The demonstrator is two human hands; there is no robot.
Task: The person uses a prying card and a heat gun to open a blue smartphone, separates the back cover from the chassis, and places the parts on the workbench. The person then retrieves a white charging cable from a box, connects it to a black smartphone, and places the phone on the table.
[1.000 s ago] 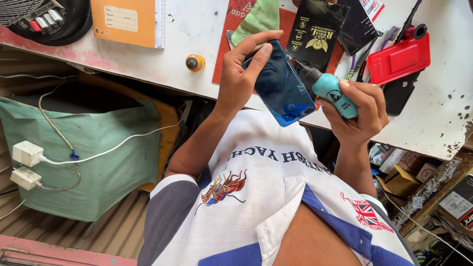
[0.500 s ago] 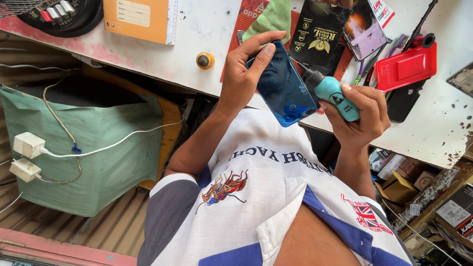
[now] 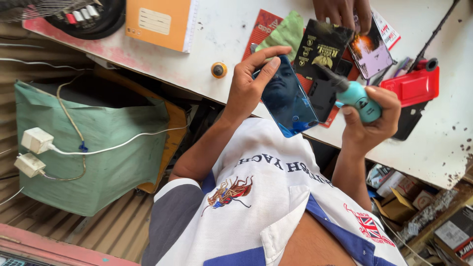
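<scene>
Fingers of left hand point(image 3: 249, 83) wrapped around the edge of a blue phone point(image 3: 288, 101), thumb along its top, holding it tilted off the white table point(image 3: 221, 34), glossy face up. Right hand point(image 3: 372, 120) closed in a fist on a teal-handled screwdriver point(image 3: 352, 93), dark tip pointing up-left, just beside the phone's right edge; cannot tell if tip touches.

Surface, all relative to the phone: white table is scuffed, with dark specks at its far right. Black packet with gold print point(image 3: 320, 49) just behind the phone, green cloth point(image 3: 286, 32) and red card point(image 3: 261, 29) behind-left. Small yellow knob point(image 3: 219, 70) left of the phone on the table edge. Orange notebook point(image 3: 160, 22) well left, black round tray point(image 3: 91, 17) further left. Red plastic case point(image 3: 414, 86) to the right. Another person's hand point(image 3: 342, 11) behind, at the top edge, over a second phone with lit screen point(image 3: 370, 49).

Below-left of the phone: green fabric bag point(image 3: 98, 143), open top, inside dark, contents not visible; white chargers point(image 3: 34, 150) with cable lying on it. Corrugated metal sheet point(image 3: 98, 231) under it. Below-right: cardboard boxes point(image 3: 399, 202) crammed on a shelf, contents unclear.
</scene>
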